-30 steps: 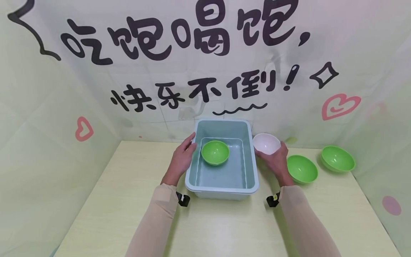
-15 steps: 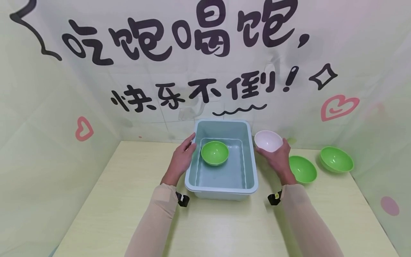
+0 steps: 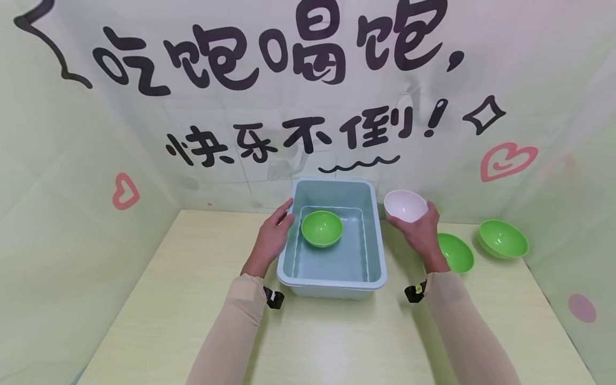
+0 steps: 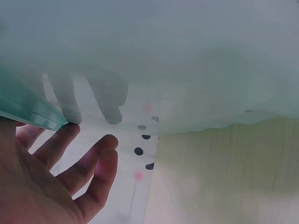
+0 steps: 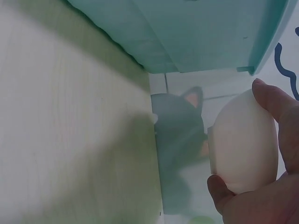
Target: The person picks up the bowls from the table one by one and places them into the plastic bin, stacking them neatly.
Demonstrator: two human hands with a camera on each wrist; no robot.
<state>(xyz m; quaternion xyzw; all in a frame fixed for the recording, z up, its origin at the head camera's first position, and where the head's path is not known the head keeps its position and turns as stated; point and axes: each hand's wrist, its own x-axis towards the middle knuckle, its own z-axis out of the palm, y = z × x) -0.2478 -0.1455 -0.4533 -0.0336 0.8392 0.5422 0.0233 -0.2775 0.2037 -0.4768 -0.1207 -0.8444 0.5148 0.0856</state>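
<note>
The left hand (image 3: 272, 238), fingers relaxed, was placed against the left side of the blue plastic tub (image 3: 332, 285), in which an upright green bowl (image 3: 322, 229) was seated. Just right of the tub, the white bowl (image 3: 404, 204) was grasped by the right hand (image 3: 422, 231); farther right, two green bowls (image 3: 503, 239) were positioned on the tabletop (image 3: 313, 342).

White bowl (image 3: 405, 205), mouth up, just right of the pale-blue basin (image 3: 332, 267)
</note>
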